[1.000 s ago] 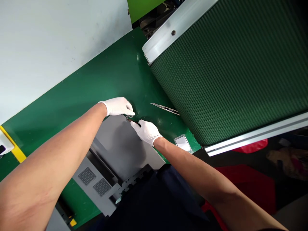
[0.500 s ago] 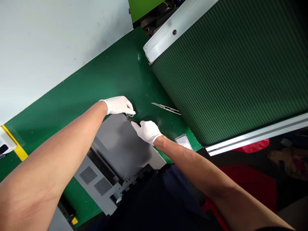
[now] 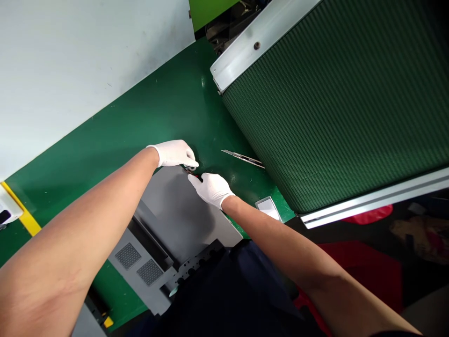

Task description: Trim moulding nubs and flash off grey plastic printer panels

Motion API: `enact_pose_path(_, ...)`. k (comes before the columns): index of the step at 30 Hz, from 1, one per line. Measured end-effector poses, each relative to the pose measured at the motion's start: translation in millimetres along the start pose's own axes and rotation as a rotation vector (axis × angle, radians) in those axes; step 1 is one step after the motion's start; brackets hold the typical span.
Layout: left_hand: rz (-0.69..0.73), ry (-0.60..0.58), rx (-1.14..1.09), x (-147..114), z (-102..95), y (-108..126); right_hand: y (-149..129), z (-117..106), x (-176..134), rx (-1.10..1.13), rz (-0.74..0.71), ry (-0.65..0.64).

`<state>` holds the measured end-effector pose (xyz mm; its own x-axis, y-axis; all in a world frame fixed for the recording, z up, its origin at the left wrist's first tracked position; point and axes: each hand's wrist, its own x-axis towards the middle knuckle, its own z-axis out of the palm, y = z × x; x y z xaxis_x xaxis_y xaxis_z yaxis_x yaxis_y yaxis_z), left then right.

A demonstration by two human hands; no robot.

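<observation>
Both my hands wear white gloves and meet at the far corner of a grey sheet-metal housing (image 3: 171,201). Closed in a pinch, my left hand (image 3: 175,153) has a small pale ring-like piece (image 3: 190,168) at its fingertips, too small to name. My right hand (image 3: 212,189) is wrapped round a small red-handled tool (image 3: 196,176), whose tip points at that piece. Most of the tool is hidden under the glove, so its kind is unclear.
A utility knife (image 3: 242,158) lies on the green worktop (image 3: 168,103), beside a ribbed green conveyor belt (image 3: 336,107) with a metal frame. A small white card (image 3: 268,207) lies near the right edge. A white wall panel (image 3: 87,56) borders the far side.
My right hand has shifted slightly left and up, closer to the left hand, with the red-handled tool still in it. The left hand stays nearly in place.
</observation>
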<state>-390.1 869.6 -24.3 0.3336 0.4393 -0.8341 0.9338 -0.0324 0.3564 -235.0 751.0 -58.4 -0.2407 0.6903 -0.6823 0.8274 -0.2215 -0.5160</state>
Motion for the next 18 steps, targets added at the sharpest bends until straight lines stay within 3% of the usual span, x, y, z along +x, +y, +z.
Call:
enact_pose_path(7, 0.019, -0.021, 0.000, 3, -0.8, -3, 2, 10, 4, -0.156, -0.031, 0.045)
enact_pose_path(13, 0.001, -0.018, 0.019, 11, 0.2, -5, 9, 9, 11, -0.224, -0.162, -0.018)
enact_pose_path(16, -0.008, 0.038, -0.026, 11, -1.8, -5, 10, -3, 12, -0.143, -0.091, 0.007)
enact_pose_path(18, 0.015, 0.151, -0.232, 4, -1.7, -7, 12, -12, 7, -0.063, -0.018, 0.047)
